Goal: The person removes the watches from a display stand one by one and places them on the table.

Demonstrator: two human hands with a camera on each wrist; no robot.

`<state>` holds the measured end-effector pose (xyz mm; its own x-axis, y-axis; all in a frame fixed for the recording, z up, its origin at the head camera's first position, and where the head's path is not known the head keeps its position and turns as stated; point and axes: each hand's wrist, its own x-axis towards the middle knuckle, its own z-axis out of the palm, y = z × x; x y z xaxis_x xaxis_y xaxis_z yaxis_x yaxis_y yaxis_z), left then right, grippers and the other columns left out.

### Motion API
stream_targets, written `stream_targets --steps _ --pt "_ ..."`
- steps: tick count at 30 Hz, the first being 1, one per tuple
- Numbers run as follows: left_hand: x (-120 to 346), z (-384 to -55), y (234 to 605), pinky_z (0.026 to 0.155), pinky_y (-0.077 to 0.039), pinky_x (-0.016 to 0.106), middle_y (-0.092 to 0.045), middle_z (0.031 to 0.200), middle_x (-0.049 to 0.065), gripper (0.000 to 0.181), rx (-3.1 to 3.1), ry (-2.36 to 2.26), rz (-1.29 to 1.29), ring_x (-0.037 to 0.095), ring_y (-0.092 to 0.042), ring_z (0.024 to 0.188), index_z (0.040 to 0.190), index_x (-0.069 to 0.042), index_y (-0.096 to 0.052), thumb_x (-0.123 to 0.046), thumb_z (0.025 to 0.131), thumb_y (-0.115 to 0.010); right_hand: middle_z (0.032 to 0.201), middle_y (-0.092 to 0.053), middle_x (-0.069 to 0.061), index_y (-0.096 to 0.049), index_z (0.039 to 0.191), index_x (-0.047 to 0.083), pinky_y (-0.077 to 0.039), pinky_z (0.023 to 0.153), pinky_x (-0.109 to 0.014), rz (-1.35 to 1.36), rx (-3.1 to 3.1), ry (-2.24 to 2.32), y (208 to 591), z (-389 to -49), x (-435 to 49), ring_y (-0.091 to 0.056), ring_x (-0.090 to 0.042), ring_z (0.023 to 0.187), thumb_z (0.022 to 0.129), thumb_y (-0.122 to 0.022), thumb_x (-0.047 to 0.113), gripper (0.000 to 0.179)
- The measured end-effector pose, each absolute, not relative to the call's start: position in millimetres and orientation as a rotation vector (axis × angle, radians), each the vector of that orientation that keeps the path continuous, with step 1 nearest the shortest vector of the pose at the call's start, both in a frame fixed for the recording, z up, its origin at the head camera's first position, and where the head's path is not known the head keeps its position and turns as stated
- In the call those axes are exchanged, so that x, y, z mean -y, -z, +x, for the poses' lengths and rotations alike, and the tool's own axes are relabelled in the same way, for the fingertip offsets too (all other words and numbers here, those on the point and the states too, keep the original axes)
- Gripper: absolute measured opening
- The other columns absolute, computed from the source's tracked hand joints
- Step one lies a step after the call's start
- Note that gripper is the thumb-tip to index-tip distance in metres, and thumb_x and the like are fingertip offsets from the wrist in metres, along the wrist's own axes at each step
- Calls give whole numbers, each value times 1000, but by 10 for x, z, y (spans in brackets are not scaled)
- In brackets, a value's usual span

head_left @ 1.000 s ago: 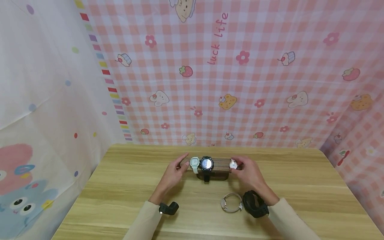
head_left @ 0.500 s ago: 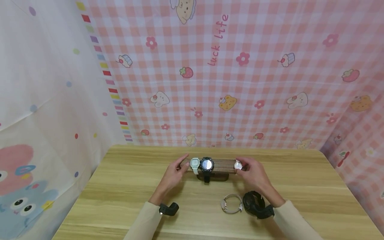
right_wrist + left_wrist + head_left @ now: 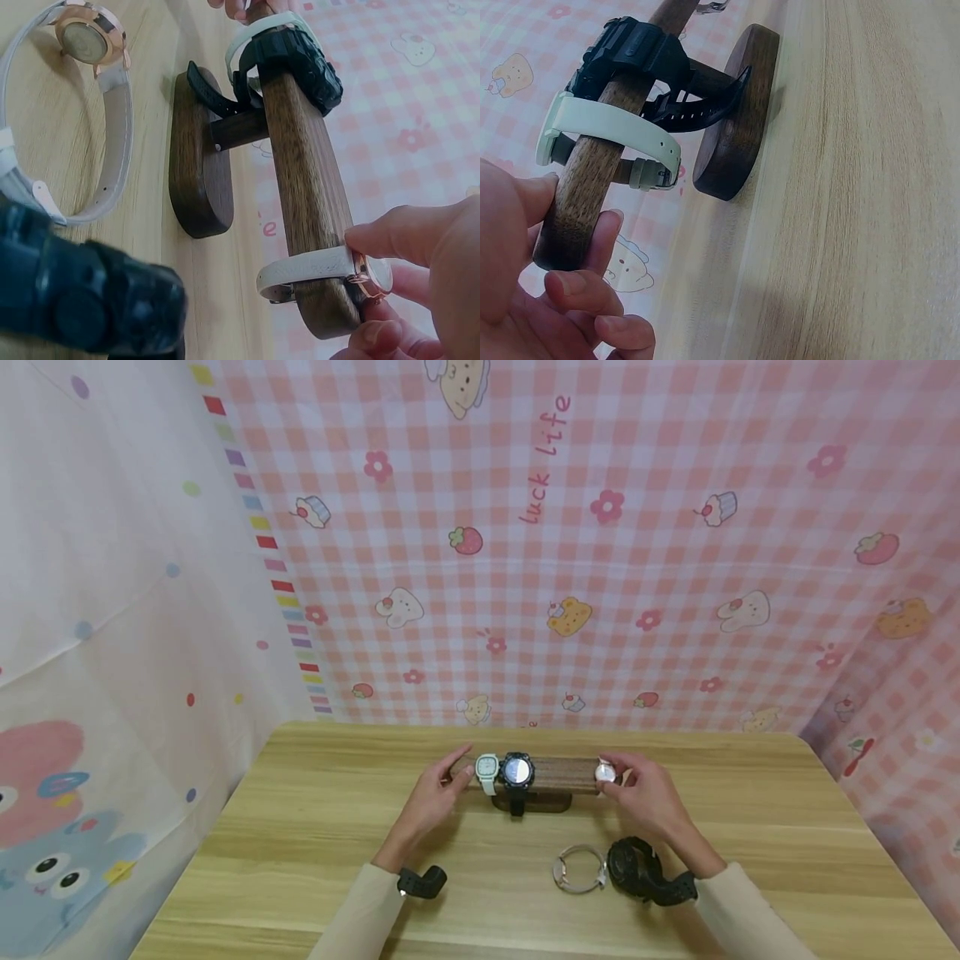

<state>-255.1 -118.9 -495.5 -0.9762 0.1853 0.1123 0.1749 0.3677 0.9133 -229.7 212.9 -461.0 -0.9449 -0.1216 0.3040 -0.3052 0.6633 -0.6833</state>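
A dark wooden watch stand [image 3: 562, 771] has a horizontal bar on an oval base [image 3: 739, 127]. My left hand [image 3: 435, 789] grips the bar's left end, thumb on one side and fingers on the other. Beside it, a pale mint watch [image 3: 487, 766] and a chunky black watch [image 3: 517, 770] are fastened round the bar, the black strap's tail hanging down. At the right end, my right hand [image 3: 639, 789] pinches the rose-gold case of a white-strapped watch [image 3: 307, 268]. That strap encircles the bar near its tip.
On the wooden table [image 3: 300, 852], in front of the stand, a rose-gold watch with a pale strap [image 3: 118, 142] stands in a loop. Right of it lies a bulky black watch [image 3: 626, 864], close below my right forearm. A pink checked cloth [image 3: 525, 568] hangs behind the table.
My right hand has moved right with the white-strapped watch, sliding it along the bar toward the right end. The left hand keeps its hold on the other end.
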Motion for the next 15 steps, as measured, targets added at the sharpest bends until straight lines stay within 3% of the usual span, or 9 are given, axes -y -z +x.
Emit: stream_targets --steps 15 --pt "1175 -2543 4947 53 -39 23 -52 76 8 46 -2572 -1763 324 15 -47 65 146 -13 -50 -20 101 -57 83 -62 -7 -67 122 -2 -41 50 -23 246 2671 -1259 4644 -2311 -2261 -51 -7 63 85 -75 5 38"
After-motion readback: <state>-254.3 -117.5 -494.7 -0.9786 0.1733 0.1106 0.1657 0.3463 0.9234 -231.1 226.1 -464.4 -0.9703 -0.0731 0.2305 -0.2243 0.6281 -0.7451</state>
